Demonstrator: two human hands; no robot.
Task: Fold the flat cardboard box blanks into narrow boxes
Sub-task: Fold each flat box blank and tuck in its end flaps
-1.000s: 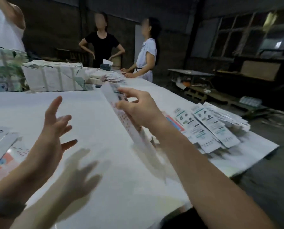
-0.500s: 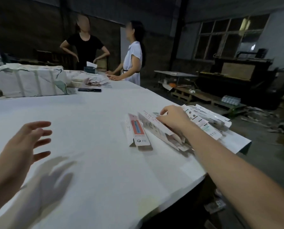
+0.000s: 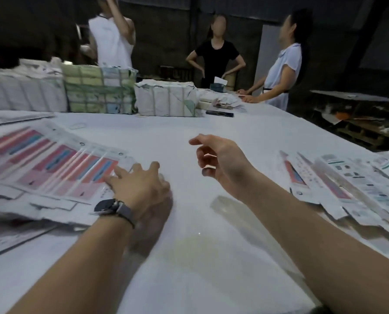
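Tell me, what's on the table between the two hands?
Nothing: in the head view, only bare white table shows between the left hand, reaching toward the flat blanks, and the empty right hand.

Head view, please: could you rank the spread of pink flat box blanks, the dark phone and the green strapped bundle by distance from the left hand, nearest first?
1. Spread of pink flat box blanks, under the left hand's fingertips, on its left.
2. Dark phone, lying flat across the white table, far right.
3. Green strapped bundle, at the table's back edge, far left; too close to the phone to call.
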